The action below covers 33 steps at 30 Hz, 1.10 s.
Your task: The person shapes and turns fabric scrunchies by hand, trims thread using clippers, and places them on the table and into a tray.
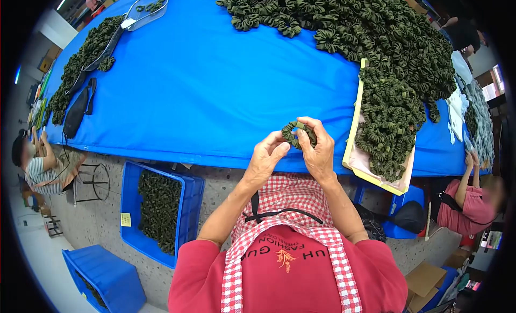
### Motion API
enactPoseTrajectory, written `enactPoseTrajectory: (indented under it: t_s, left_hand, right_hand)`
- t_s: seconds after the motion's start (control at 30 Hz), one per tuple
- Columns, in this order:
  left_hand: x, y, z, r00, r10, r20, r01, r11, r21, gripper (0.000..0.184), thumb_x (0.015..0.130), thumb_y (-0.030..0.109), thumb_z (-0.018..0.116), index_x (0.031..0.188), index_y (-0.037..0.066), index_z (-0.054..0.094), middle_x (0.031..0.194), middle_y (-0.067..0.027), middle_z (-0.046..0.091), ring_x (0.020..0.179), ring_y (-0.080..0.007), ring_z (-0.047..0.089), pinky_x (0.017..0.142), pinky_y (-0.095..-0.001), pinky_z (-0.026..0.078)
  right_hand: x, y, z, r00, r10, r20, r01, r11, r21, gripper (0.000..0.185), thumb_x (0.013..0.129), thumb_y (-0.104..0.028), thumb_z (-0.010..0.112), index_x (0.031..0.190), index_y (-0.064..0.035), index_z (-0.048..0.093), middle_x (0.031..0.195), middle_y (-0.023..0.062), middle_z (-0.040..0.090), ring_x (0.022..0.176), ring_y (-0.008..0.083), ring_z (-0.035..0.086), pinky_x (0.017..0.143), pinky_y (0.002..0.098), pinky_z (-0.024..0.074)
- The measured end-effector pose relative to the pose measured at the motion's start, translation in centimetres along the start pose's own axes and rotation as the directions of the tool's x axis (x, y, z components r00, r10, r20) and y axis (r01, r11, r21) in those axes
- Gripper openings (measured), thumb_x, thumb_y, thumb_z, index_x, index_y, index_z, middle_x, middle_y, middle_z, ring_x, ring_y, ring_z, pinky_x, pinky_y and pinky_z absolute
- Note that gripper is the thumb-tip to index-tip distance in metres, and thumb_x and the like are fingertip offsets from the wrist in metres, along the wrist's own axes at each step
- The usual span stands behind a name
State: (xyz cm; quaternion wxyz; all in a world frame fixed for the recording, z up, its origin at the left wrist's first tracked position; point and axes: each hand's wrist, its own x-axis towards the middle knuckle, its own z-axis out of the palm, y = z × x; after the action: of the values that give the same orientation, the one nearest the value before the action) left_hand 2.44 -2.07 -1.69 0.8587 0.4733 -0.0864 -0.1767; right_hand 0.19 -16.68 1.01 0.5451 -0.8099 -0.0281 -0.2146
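A dark green scrunchie (293, 139) is held up between both hands over the front edge of the blue-covered table (215, 87). My left hand (267, 154) grips its left side with fingers and thumb. My right hand (317, 149) pinches its upper right side. Just right of my hands stands a yellow tray (351, 131) filled with green scrunchies (389, 116). Behind it a large heap of the same scrunchies (376, 28) spreads over the table's far right.
Further scrunchies (91, 47) lie at the far left, near a black pouch (79, 109) and a clear basket (145, 17). Blue crates (193, 205) (110, 278) stand on the floor at left. Co-workers sit at the left (45, 170) and right (465, 205).
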Motion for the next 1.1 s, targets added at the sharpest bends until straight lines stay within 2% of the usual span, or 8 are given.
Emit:
enactPoseTrajectory:
  t_s: [0.13, 0.3, 0.43, 0.47, 0.63, 0.77, 0.93, 1.1]
  left_hand:
    - [-0.1, -0.2, -0.3, 0.997, -0.037, 0.069, 0.041, 0.997, -0.062, 0.023, 0.096, 0.021, 0.051, 0.112, 0.004, 0.056, 0.093, -0.004, 0.059, 0.076, -0.0108, 0.05, 0.069, -0.0221, 0.042]
    - [-0.2, 2.3, -0.8, 0.972, -0.128, 0.197, 0.141, 0.989, -0.053, 0.018, 0.095, 0.02, 0.053, 0.104, 0.005, 0.057, 0.083, -0.0002, 0.058, 0.069, -0.0087, 0.048, 0.061, -0.0195, 0.038]
    - [-0.3, 1.7, -0.1, 0.98, -0.043, 0.196, -0.045, 0.904, 0.426, 0.016, 0.095, 0.021, 0.052, 0.096, 0.006, 0.058, 0.078, -0.0003, 0.057, 0.065, -0.0078, 0.047, 0.057, -0.0202, 0.035]
    - [-0.4, 1.9, -0.2, 0.98, -0.048, 0.191, -0.038, 0.905, 0.424, 0.016, 0.095, 0.021, 0.052, 0.096, 0.006, 0.058, 0.078, -0.0003, 0.057, 0.065, -0.0078, 0.047, 0.057, -0.0202, 0.035]
    - [-1.4, 3.9, -0.5, 0.966, -0.204, 0.158, 0.104, 0.869, 0.484, 0.017, 0.095, 0.022, 0.054, 0.092, 0.006, 0.059, 0.078, -0.002, 0.057, 0.067, -0.0079, 0.047, 0.058, -0.0207, 0.035]
    - [-2.6, 4.0, -0.8, 0.961, 0.017, 0.275, 0.006, 0.996, -0.084, 0.018, 0.095, 0.023, 0.055, 0.095, 0.005, 0.057, 0.084, -0.0057, 0.06, 0.073, -0.011, 0.052, 0.066, -0.021, 0.04]
    - [-2.1, 1.6, -0.2, 0.983, -0.023, 0.181, 0.02, 1.0, 0.018, 0.016, 0.095, 0.019, 0.056, 0.101, 0.004, 0.056, 0.091, -0.0069, 0.062, 0.082, -0.0117, 0.055, 0.079, -0.023, 0.042]
    - [-1.8, 1.7, -0.2, 0.99, -0.042, 0.133, 0.041, 0.999, 0.005, 0.016, 0.095, 0.016, 0.055, 0.104, 0.003, 0.055, 0.098, -0.0081, 0.062, 0.087, -0.0128, 0.057, 0.085, -0.0246, 0.043]
  right_hand:
    - [-0.6, 0.3, 0.4, 1.0, -0.006, 0.006, 0.005, 0.99, 0.14, 0.027, 0.086, -0.004, 0.06, 0.113, -0.005, 0.059, 0.095, 0.0045, 0.064, 0.067, 0.0113, 0.055, 0.063, 0.0244, 0.0452]
    - [0.1, -0.5, -1.2, 0.981, 0.148, 0.124, -0.186, 0.9, 0.395, 0.027, 0.084, -0.004, 0.062, 0.111, -0.0039, 0.059, 0.091, 0.0041, 0.063, 0.069, 0.011, 0.055, 0.066, 0.0248, 0.046]
    - [0.7, -2.5, -3.0, 0.865, -0.14, 0.482, 0.245, 0.956, -0.161, 0.026, 0.083, -0.005, 0.064, 0.108, -0.002, 0.058, 0.087, 0.0056, 0.061, 0.073, 0.0122, 0.056, 0.07, 0.0251, 0.0468]
    - [0.7, -2.8, -3.2, 0.863, -0.134, 0.486, 0.239, 0.958, -0.16, 0.026, 0.083, -0.005, 0.064, 0.108, -0.002, 0.058, 0.087, 0.0056, 0.061, 0.073, 0.0122, 0.056, 0.07, 0.0251, 0.0468]
    - [0.2, -3.1, -4.3, 0.848, 0.017, 0.53, 0.004, 0.999, -0.038, 0.023, 0.082, -0.006, 0.066, 0.104, -0.0018, 0.058, 0.086, 0.0086, 0.061, 0.075, 0.0145, 0.057, 0.071, 0.0252, 0.0475]
    - [-0.2, -1.9, -5.1, 0.835, 0.254, 0.489, -0.43, 0.855, 0.289, 0.024, 0.085, -0.008, 0.065, 0.107, -0.0034, 0.056, 0.085, 0.0097, 0.061, 0.076, 0.0164, 0.058, 0.071, 0.0259, 0.0476]
    - [0.5, -2.1, -2.9, 0.895, 0.203, 0.397, -0.435, 0.597, 0.674, 0.021, 0.091, -0.009, 0.057, 0.111, -0.0042, 0.054, 0.087, 0.0091, 0.061, 0.07, 0.0139, 0.056, 0.063, 0.024, 0.0444]
    - [0.8, -2.7, -3.2, 0.847, 0.227, 0.481, -0.527, 0.485, 0.698, 0.026, 0.094, -0.011, 0.053, 0.119, -0.0045, 0.048, 0.084, 0.0087, 0.06, 0.069, 0.0123, 0.055, 0.06, 0.022, 0.0425]
